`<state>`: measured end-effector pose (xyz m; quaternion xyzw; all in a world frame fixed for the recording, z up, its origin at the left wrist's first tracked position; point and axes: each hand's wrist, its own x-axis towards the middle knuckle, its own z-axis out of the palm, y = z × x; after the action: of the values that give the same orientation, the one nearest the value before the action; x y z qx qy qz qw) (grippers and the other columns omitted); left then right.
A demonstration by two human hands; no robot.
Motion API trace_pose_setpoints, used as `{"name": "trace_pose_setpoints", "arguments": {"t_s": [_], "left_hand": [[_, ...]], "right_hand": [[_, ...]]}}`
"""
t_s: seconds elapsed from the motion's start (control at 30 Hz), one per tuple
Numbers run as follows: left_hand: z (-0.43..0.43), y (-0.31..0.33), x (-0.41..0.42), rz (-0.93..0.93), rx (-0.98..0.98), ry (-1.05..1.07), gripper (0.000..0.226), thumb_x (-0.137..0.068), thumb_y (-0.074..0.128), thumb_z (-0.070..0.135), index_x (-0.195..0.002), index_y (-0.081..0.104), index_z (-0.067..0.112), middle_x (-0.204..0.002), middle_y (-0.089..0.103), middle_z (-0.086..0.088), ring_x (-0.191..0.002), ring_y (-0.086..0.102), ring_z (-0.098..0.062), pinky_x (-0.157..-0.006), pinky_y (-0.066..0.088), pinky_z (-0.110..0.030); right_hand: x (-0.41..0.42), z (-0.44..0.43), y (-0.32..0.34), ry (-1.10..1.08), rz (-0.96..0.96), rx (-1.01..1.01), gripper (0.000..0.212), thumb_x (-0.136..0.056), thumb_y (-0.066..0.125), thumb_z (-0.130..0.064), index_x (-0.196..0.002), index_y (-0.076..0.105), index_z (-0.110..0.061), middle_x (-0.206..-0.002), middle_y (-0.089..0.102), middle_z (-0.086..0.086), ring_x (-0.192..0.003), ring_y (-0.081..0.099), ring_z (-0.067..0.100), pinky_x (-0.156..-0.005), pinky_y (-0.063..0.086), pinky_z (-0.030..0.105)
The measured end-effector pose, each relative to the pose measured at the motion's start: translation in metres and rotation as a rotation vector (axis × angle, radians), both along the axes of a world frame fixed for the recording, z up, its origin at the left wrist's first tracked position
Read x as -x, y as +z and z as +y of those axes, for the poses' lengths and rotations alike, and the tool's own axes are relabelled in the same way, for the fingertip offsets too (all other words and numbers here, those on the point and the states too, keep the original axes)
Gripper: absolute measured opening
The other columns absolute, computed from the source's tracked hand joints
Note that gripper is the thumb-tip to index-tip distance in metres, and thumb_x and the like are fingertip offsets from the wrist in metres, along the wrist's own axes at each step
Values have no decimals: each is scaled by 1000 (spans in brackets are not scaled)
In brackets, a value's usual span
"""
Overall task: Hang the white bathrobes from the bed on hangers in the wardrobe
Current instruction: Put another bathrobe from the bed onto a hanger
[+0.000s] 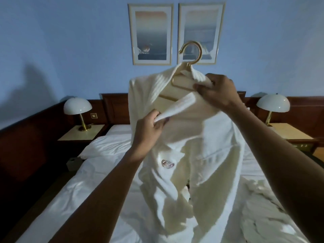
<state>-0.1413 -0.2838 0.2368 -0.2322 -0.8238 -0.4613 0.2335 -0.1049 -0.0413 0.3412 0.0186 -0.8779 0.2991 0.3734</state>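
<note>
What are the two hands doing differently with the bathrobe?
The left hand is lower; the right hand is higher up. The left hand pinches only the loose end of the bathrobe collar; the right hand grips the hanger end together with the collar. Both hold the same white bathrobe up over the bed.

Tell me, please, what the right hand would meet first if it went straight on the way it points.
Probably the gold-hooked cream plastic hanger, just past the white bathrobe's ribbed collar that the right hand pinches; depth unclear.
</note>
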Motion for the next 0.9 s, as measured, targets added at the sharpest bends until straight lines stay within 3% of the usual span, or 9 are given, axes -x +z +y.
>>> {"name": "trace_pose_setpoints", "arguments": {"t_s": [0.07,0.13,0.2,0.27,0.4,0.47,0.6,0.73,0.9], "left_hand": [[-12,-13,-5,-171,297,-62,30,-90,71,49,-87,67,19,-82,70,6,-79,66,-13,-77,55,-33],[-26,-17,-16,-194,337,-89,25,-88,75,47,-87,73,22,-84,71,8,-77,65,-5,-77,55,-29],[-40,-2,-31,-48,86,24,16,-88,77,37,-87,71,23,-84,69,9,-78,62,-4,-70,48,-20],[-53,23,-33,255,-53,243,19,-86,76,30,-99,66,21,-99,64,4,-92,59,-10,-80,48,-28],[-69,62,-32,377,285,349,58,-86,69,52,-132,53,20,-130,56,-3,-123,50,-26,-103,38,-43],[-72,71,-39,249,408,246,49,-93,63,55,-125,58,19,-123,65,-3,-117,56,-25,-98,41,-42],[-90,68,-60,77,304,234,42,-93,63,54,-81,50,16,-71,59,2,-75,61,-21,-68,46,-38],[-126,55,-90,100,282,488,42,-91,61,60,-85,50,20,-73,61,1,-79,62,-29,-74,51,-42],[-189,27,-140,25,252,588,39,-88,65,60,-88,53,22,-74,66,3,-82,67,-28,-74,52,-39]], "right_hand": [[-6,-3,3,40,20,14,35,-88,70,-44,-77,59,-13,-70,61,3,-67,55,18,-59,39,30],[-9,0,-2,58,6,34,36,-88,70,-44,-74,58,-14,-70,60,1,-65,53,15,-59,40,30],[-9,6,-9,83,-21,54,36,-88,71,-45,-75,60,-14,-69,58,-1,-65,52,13,-58,40,31],[-10,12,-11,125,-35,69,38,-88,73,-46,-73,59,-13,-68,55,-3,-64,49,12,-58,37,32],[-21,8,-4,294,-41,13,40,-90,75,-41,-64,55,-19,-63,45,-10,-58,41,8,-56,31,30],[-30,3,-3,385,-34,-48,41,-91,74,-39,-62,52,-20,-62,43,-10,-58,39,7,-55,30,30],[-45,-10,-9,485,-92,-152,40,-93,73,-42,-69,54,-16,-65,45,-9,-61,41,6,-57,33,31],[-40,-20,-31,423,-279,-348,41,-80,74,-67,-94,67,-29,-81,68,-12,-79,65,5,-73,53,34],[-39,-67,-80,452,-263,-265,35,-89,72,-53,-66,57,-31,-63,61,-16,-58,58,0,-60,37,30]]}}
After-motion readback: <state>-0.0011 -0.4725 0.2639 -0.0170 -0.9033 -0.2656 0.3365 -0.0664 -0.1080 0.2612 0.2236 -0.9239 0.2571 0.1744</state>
